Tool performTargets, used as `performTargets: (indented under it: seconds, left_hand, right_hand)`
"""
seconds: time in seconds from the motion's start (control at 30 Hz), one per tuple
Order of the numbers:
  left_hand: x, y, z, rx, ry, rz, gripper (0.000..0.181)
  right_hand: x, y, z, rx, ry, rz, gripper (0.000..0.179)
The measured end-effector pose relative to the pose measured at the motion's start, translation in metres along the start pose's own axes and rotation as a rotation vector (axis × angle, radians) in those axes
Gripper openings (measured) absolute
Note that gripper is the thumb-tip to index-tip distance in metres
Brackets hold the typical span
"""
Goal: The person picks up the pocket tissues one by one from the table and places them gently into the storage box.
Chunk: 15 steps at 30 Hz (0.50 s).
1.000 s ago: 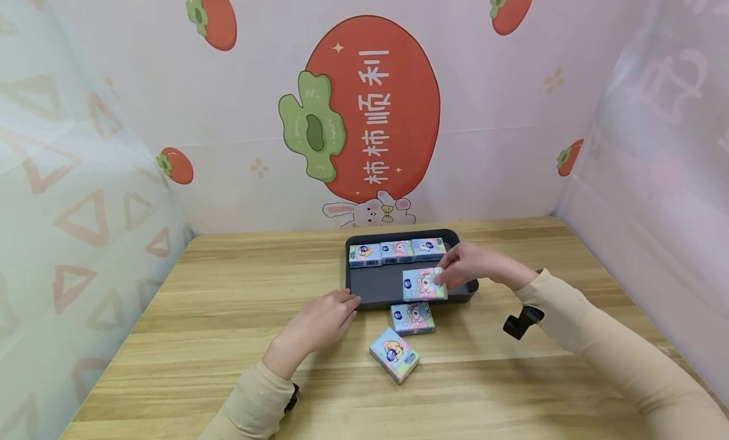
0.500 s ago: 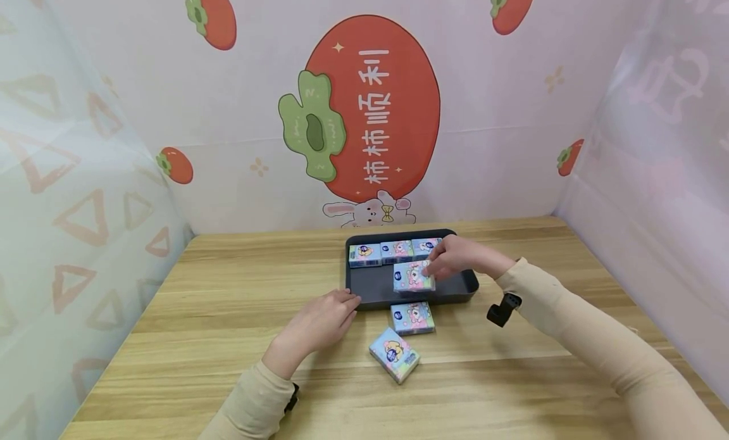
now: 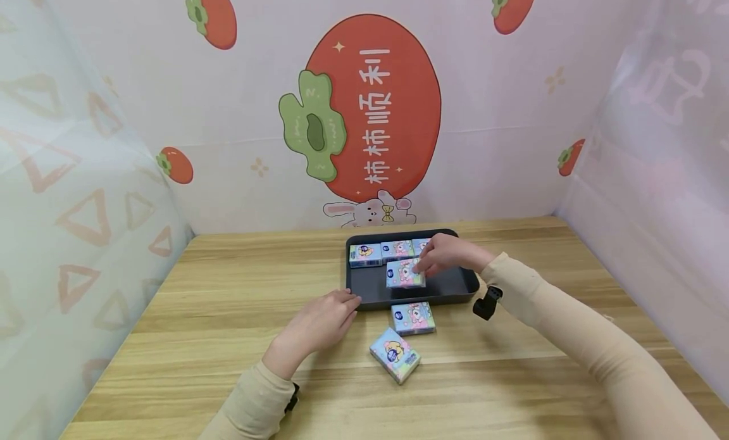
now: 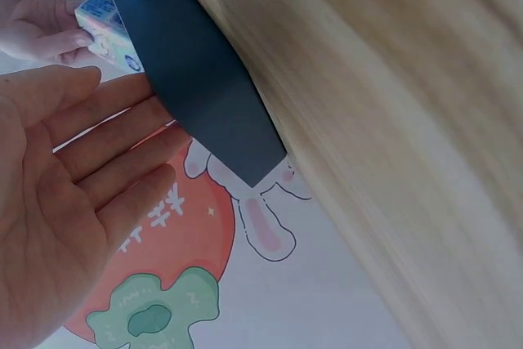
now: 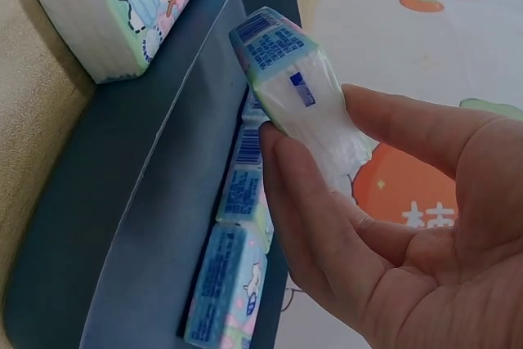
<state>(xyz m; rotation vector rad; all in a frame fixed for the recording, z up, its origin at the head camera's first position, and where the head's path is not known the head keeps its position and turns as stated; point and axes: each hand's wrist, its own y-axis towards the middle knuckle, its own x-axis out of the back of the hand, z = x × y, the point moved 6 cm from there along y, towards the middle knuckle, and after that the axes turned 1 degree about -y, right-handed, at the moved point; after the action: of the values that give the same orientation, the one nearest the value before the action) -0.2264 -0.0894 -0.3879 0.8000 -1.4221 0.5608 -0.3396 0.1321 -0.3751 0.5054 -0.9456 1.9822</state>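
Tissue packet (image 3: 403, 275), pale blue and pink with a cartoon figure on its upward face, is held over the dark tray (image 3: 370, 286), in front of a row of others. The right hand (image 3: 447, 255) grasps it at its right end; the right wrist view shows that end pinched between the thumb and the curled fingers, with the packet lifted clear of the tray floor.

Along the far wall inside the tray lie three packets side by side: a left one (image 3: 365, 254), a middle one (image 3: 397, 250) and a right one (image 3: 419, 245), the last partly hidden behind the right hand. The left hand (image 3: 316, 320) grasps nothing; its fingers are extended, their tips on the tray's near left corner.

On the desk (image 3: 256, 269), just in front of the tray's near wall, lies an upper loose packet (image 3: 412, 320). Nearer the person is a lower loose packet (image 3: 395, 355), turned at a slant. Black devices sit at both wrists, below beige sleeves (image 3: 547, 307). Behind the desk hangs a pale backdrop (image 3: 484, 174) printed with red fruit and a rabbit.
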Motion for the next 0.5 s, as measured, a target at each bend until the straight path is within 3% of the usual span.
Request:
performTargets:
  seconds: [0.5]
  left_hand:
    - [-0.001,0.001,0.001,0.015,-0.003,0.017,0.028]
  right_hand:
    - [-0.009,0.026,0.003,-0.018,-0.013,0.028,0.033]
